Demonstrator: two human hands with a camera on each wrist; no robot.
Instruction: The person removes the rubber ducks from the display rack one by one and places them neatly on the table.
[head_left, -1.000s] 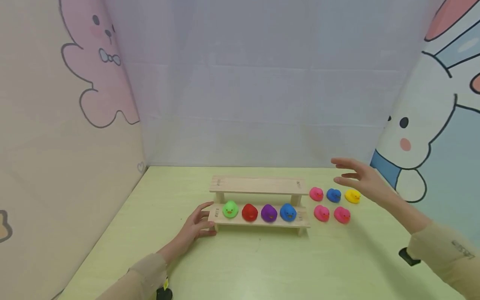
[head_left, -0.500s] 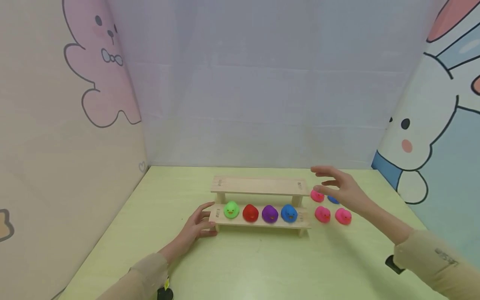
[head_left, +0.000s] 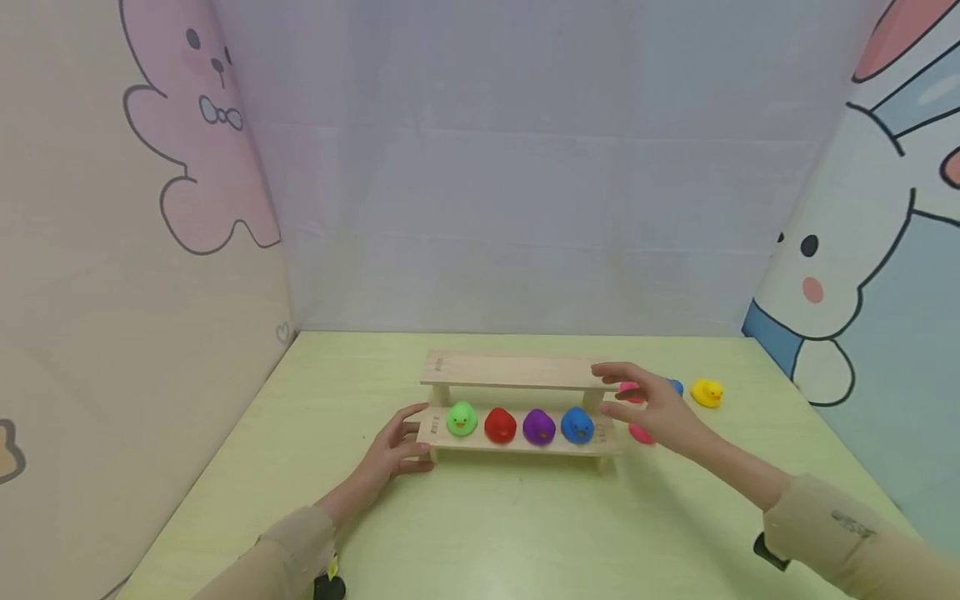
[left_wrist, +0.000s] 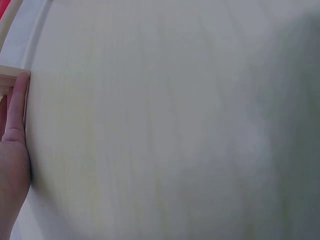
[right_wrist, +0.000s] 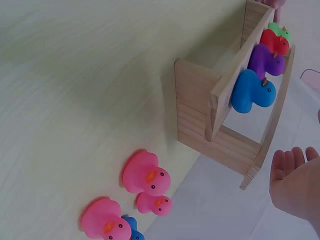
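Observation:
A two-step wooden rack (head_left: 517, 371) stands on the table. Along its lower step sit a green duck (head_left: 461, 418), a red duck (head_left: 500, 426), a purple duck (head_left: 539, 427) and a blue duck (head_left: 577, 425). My left hand (head_left: 393, 442) grips the rack's left end with thumb and fingers; the left wrist view catches one finger (left_wrist: 17, 102) against the wood. Over the rack's right end hovers my right hand (head_left: 660, 414), fingers loosely bent and holding nothing. The right wrist view shows this hand (right_wrist: 297, 185) apart from the rack. The upper step carries no ducks.
Right of the rack lie several loose ducks, partly hidden by my right hand: a yellow duck (head_left: 707, 392), a second blue duck (head_left: 677, 387) and pink ducks (right_wrist: 146, 172). A pale curtain (head_left: 525, 167) rises behind the table (head_left: 480, 533).
My right hand has moved left and down, from above the loose ducks to the rack's right end. My left hand and the ducks on the rack stay put.

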